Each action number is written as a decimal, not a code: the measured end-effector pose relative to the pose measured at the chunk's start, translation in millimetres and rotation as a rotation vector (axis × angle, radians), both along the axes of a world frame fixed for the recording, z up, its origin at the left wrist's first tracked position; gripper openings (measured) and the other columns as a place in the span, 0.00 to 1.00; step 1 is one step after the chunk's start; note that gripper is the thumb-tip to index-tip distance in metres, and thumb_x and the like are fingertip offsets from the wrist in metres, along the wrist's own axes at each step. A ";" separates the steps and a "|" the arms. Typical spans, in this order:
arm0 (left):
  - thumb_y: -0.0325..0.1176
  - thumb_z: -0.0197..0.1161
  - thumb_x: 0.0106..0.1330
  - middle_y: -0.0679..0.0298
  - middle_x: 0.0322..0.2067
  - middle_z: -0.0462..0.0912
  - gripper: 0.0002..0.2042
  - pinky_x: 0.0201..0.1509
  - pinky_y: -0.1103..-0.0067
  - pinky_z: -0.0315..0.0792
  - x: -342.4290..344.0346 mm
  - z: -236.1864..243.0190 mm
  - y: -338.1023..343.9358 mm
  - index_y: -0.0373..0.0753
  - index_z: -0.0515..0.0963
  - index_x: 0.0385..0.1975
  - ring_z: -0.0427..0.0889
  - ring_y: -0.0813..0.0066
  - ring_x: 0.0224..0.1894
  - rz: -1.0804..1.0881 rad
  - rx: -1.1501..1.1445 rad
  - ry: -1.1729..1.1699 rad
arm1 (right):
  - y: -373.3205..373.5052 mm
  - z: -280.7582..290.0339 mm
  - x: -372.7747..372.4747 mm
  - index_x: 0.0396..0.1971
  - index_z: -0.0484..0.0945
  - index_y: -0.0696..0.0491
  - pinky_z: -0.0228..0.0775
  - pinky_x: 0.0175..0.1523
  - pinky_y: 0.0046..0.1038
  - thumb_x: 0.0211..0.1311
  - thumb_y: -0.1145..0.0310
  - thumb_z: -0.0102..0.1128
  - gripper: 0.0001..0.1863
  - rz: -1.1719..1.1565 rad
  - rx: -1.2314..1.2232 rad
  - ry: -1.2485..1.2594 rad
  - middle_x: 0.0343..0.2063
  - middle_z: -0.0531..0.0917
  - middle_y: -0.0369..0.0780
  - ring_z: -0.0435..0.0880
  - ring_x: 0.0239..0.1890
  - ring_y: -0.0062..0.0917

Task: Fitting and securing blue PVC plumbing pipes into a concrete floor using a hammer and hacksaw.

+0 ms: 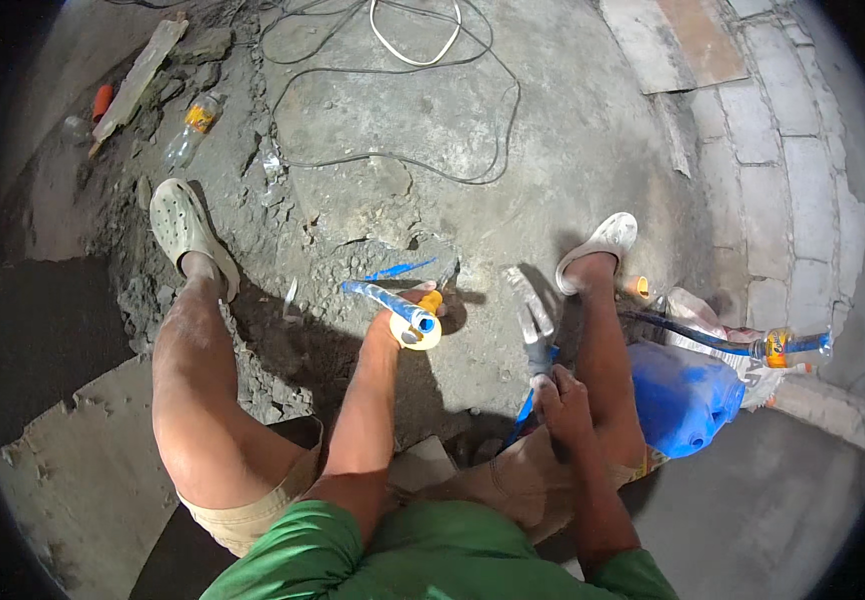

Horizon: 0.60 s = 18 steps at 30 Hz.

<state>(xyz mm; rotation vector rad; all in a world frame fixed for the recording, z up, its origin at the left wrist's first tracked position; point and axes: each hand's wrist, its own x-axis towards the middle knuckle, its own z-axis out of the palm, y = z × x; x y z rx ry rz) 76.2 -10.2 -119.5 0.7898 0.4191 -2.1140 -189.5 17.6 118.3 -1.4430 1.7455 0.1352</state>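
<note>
Left grip: left hand closed round a blue-and-white pipe, at 12 o'clock from the knees.
Right grip: right hand clamped on pipe cutters, 2 o'clock.
Handling: pipe looks light, stiff; best held near its open end.

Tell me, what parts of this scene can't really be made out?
- Head view: the left hand covers the middle of the blue pipe.
- The right hand hides the handles of the pliers.
- The blue can is partly behind the right leg.
- The bottle is too small for detail.

Left hand fisted, arm extended; right hand clenched (2 fingers curled).
</note>
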 end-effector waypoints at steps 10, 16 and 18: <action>0.42 0.60 0.65 0.63 0.24 0.80 0.11 0.27 0.77 0.74 -22.1 -58.1 -7.0 0.40 0.76 0.31 0.79 0.71 0.23 0.083 -0.192 -0.183 | -6.5 57.1 18.0 0.43 0.74 0.58 0.72 0.41 0.39 0.58 0.52 0.62 0.24 0.519 -0.360 0.076 0.34 0.81 0.49 0.81 0.34 0.45; 0.39 0.59 0.66 0.66 0.26 0.80 0.08 0.30 0.77 0.72 -54.5 -24.1 -29.1 0.42 0.76 0.30 0.79 0.74 0.26 0.155 -0.125 -0.054 | -20.5 58.4 23.0 0.41 0.74 0.59 0.72 0.38 0.42 0.60 0.51 0.59 0.24 0.697 -0.163 -0.068 0.33 0.80 0.50 0.82 0.35 0.45; 0.39 0.59 0.65 0.64 0.26 0.81 0.08 0.30 0.76 0.74 -46.1 -22.9 -28.9 0.42 0.76 0.30 0.80 0.72 0.26 0.171 -0.105 0.062 | -32.7 19.4 17.4 0.40 0.74 0.60 0.72 0.37 0.43 0.61 0.48 0.55 0.26 0.608 0.008 0.226 0.30 0.80 0.52 0.81 0.34 0.49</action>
